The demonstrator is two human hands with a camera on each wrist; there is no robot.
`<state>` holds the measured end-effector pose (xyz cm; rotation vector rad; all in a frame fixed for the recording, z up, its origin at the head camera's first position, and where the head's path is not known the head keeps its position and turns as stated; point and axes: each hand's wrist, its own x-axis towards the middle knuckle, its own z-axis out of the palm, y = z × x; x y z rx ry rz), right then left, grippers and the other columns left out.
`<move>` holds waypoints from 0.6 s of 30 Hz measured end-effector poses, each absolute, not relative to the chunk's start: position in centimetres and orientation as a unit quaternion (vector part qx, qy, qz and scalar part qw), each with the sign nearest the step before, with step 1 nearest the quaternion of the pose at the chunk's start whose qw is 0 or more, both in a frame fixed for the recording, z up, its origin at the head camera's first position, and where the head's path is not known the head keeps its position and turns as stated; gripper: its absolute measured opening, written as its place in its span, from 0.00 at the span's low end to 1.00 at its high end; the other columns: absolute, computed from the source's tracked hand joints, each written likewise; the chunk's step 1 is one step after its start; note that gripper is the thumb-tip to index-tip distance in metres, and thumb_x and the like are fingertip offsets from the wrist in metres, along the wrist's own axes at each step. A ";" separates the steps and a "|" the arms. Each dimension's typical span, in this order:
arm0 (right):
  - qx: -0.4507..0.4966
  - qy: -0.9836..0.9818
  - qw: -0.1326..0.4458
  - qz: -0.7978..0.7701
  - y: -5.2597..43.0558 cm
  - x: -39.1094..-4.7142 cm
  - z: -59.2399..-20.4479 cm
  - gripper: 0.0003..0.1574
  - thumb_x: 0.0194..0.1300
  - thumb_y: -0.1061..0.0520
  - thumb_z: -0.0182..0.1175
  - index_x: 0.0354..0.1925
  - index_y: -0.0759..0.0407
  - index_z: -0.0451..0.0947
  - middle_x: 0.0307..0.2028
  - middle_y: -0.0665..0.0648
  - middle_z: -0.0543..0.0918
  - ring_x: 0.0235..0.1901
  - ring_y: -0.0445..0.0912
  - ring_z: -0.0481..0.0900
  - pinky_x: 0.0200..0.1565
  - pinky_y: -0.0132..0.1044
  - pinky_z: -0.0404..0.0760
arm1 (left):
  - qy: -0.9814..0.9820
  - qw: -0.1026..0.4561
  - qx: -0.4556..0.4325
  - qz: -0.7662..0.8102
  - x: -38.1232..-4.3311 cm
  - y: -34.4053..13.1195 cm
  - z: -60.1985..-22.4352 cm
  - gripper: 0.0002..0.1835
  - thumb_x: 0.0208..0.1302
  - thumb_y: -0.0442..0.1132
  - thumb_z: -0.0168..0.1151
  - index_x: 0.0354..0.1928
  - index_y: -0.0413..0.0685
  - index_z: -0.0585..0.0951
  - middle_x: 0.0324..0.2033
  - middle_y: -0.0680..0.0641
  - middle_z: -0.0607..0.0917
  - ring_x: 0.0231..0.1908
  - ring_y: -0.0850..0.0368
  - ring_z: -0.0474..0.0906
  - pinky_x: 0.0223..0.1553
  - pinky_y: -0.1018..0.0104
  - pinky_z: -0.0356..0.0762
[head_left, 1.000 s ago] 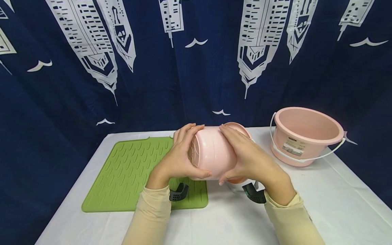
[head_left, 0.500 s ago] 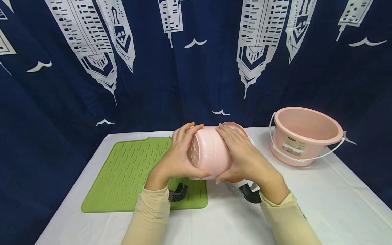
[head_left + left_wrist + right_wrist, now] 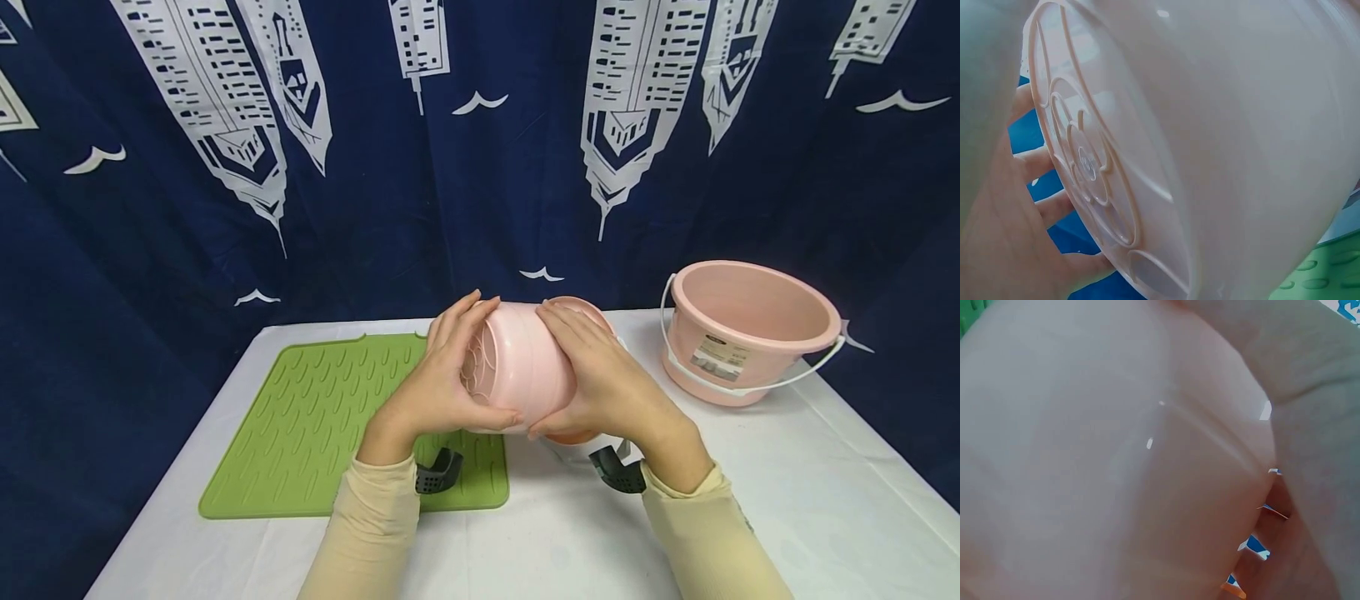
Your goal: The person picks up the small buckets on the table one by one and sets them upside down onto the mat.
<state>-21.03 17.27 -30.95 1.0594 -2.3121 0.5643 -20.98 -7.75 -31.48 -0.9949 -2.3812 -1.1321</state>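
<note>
A small pink plastic bucket point(image 3: 525, 358) lies tipped on its side in the air, its flower-patterned base turned left and its flared rim to the right. My left hand point(image 3: 438, 383) grips the base end, fingers over the far side and thumb in front. Nearer the rim, my right hand point(image 3: 611, 383) holds the wall the same way. Close up in the left wrist view, the raised petal lines on the bucket's base point(image 3: 1088, 159) show beside my fingers. Below the rim is a white part, mostly hidden by my right hand and wrist strap. The bucket's inside cannot be seen.
A larger pink bucket point(image 3: 738, 329) with a white handle and a label stands at the back right. Under and left of my left hand lies a green ridged mat point(image 3: 330, 417). White cloth point(image 3: 555, 533) covers the table, and a dark blue curtain point(image 3: 465, 200) hangs behind.
The held bucket has risen slightly and turned a little, showing more of its patterned base. My right hand has shifted left along the wall and then back right.
</note>
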 end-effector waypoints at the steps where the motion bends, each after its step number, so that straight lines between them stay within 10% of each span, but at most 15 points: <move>1: 0.393 -0.855 0.265 0.212 17.3 -21.1 -30.9 0.87 0.20 0.28 0.85 0.73 0.64 0.61 0.70 0.61 0.67 0.71 0.57 0.60 0.71 0.55 0.54 | -0.834 0.160 -0.347 -0.399 -21.0 -7.7 -31.5 0.68 0.31 0.58 0.86 0.78 0.66 0.56 0.77 0.58 0.49 0.75 0.58 0.40 0.63 0.42 0.65; 18: 0.331 -0.856 0.237 0.318 19.0 -21.2 -30.7 0.90 0.20 0.34 0.88 0.77 0.60 0.56 0.73 0.57 0.64 0.72 0.55 0.56 0.68 0.57 0.60 | -0.820 0.154 -0.321 -0.448 -21.1 -8.0 -31.2 0.73 0.26 0.55 0.90 0.78 0.72 0.54 0.77 0.62 0.45 0.75 0.61 0.41 0.67 0.42 0.57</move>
